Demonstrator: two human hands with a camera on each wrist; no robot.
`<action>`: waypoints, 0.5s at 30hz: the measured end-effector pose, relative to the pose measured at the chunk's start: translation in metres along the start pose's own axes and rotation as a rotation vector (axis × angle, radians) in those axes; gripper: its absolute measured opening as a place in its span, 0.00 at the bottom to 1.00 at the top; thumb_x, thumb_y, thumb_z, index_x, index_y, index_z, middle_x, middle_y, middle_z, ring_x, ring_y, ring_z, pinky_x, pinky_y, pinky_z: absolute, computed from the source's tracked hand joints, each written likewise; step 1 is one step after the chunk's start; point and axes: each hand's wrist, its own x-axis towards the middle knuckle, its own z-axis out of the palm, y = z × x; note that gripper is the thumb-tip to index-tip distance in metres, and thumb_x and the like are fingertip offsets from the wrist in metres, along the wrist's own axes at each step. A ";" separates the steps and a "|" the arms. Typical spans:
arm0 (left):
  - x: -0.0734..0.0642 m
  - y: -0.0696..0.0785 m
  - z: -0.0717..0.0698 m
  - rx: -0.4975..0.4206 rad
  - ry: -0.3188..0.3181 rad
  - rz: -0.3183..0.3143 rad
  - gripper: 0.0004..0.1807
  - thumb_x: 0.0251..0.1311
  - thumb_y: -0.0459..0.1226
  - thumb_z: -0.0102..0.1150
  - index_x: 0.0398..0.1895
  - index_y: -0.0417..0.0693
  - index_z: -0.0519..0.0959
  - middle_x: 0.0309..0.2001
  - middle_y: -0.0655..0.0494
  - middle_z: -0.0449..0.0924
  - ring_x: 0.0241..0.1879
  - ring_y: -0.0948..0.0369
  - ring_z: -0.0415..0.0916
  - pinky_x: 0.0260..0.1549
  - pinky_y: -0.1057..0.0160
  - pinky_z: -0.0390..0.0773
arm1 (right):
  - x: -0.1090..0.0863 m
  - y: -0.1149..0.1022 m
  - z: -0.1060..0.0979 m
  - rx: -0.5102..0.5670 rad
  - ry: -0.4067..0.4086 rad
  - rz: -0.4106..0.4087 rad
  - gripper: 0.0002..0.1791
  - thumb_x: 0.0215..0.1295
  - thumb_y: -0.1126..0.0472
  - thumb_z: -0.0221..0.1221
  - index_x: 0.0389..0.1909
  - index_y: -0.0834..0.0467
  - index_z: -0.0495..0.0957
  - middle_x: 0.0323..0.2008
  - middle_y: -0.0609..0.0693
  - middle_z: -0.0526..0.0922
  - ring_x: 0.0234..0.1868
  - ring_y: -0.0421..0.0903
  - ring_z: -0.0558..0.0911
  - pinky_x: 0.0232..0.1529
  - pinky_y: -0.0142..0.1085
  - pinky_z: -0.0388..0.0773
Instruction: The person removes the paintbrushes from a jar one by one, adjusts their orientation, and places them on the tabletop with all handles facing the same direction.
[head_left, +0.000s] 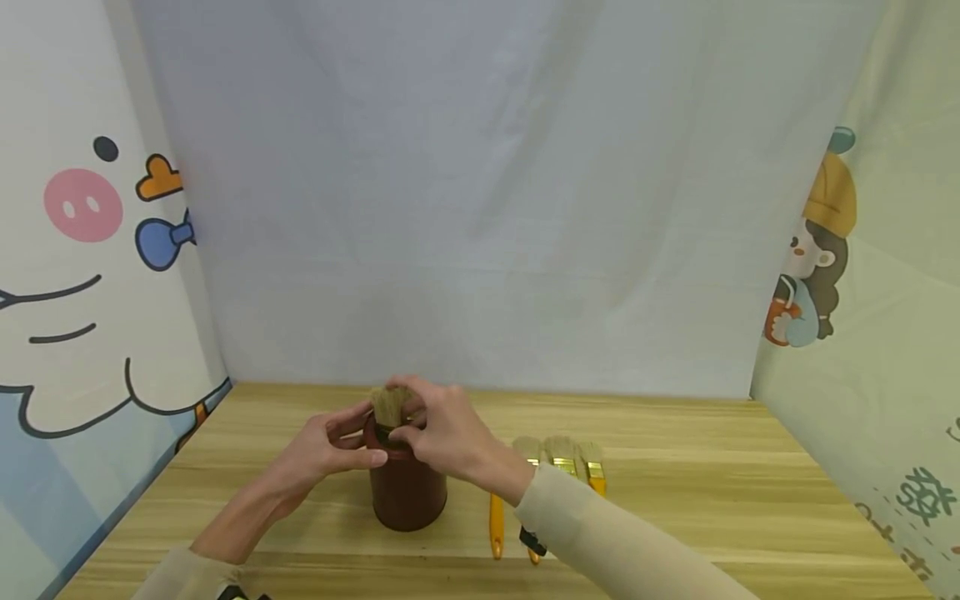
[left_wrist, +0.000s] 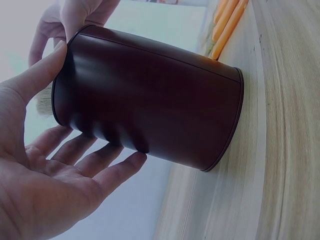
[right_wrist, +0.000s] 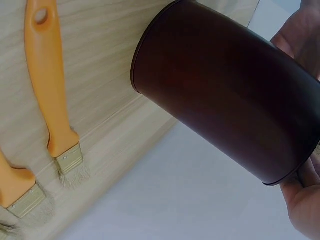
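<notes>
A dark brown cylindrical cup stands upright on the wooden table. My left hand holds it near the rim, thumb on one side and fingers around the other, as the left wrist view shows. Over the cup's mouth, my right hand pinches a paintbrush with its pale bristles upward. That brush's handle is hidden inside the cup. To the right, several paintbrushes with orange handles lie on the table, among them one brush seen whole in the right wrist view; my right forearm partly covers them in the head view.
The wooden table runs back to a pale cloth backdrop. Printed cloths hang at the left and right, one with a cartoon duck, the other with a cartoon figure.
</notes>
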 end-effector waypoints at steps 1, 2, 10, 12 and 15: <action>0.000 0.000 0.000 0.001 -0.002 0.000 0.50 0.67 0.37 0.71 0.85 0.40 0.51 0.81 0.36 0.54 0.76 0.34 0.55 0.66 0.48 0.74 | 0.000 0.000 0.000 0.002 0.004 0.002 0.29 0.66 0.73 0.70 0.67 0.59 0.76 0.42 0.57 0.90 0.37 0.38 0.89 0.34 0.25 0.82; 0.000 0.000 0.000 -0.002 -0.006 -0.001 0.50 0.67 0.37 0.71 0.85 0.41 0.51 0.81 0.36 0.54 0.76 0.34 0.55 0.66 0.47 0.74 | 0.000 0.000 0.000 0.002 0.007 0.003 0.29 0.67 0.73 0.70 0.67 0.59 0.76 0.42 0.58 0.90 0.37 0.38 0.89 0.33 0.25 0.82; 0.000 0.001 0.000 -0.013 -0.005 -0.017 0.50 0.68 0.36 0.70 0.85 0.40 0.50 0.81 0.35 0.52 0.76 0.36 0.57 0.65 0.49 0.75 | -0.002 -0.002 -0.006 0.065 0.041 0.033 0.29 0.67 0.75 0.68 0.67 0.59 0.76 0.43 0.58 0.89 0.40 0.43 0.90 0.38 0.29 0.84; 0.000 0.001 0.000 -0.009 0.002 -0.020 0.50 0.68 0.36 0.70 0.85 0.39 0.50 0.81 0.34 0.52 0.76 0.36 0.57 0.65 0.49 0.75 | -0.002 -0.003 -0.009 0.077 0.054 0.036 0.30 0.66 0.75 0.69 0.68 0.59 0.76 0.43 0.57 0.89 0.39 0.43 0.90 0.38 0.30 0.84; 0.000 0.002 0.000 -0.005 0.002 -0.018 0.50 0.68 0.37 0.70 0.85 0.38 0.50 0.81 0.33 0.51 0.76 0.35 0.56 0.65 0.48 0.75 | -0.002 -0.004 -0.014 0.101 0.065 0.038 0.30 0.66 0.75 0.69 0.68 0.59 0.76 0.43 0.57 0.89 0.37 0.43 0.90 0.37 0.31 0.84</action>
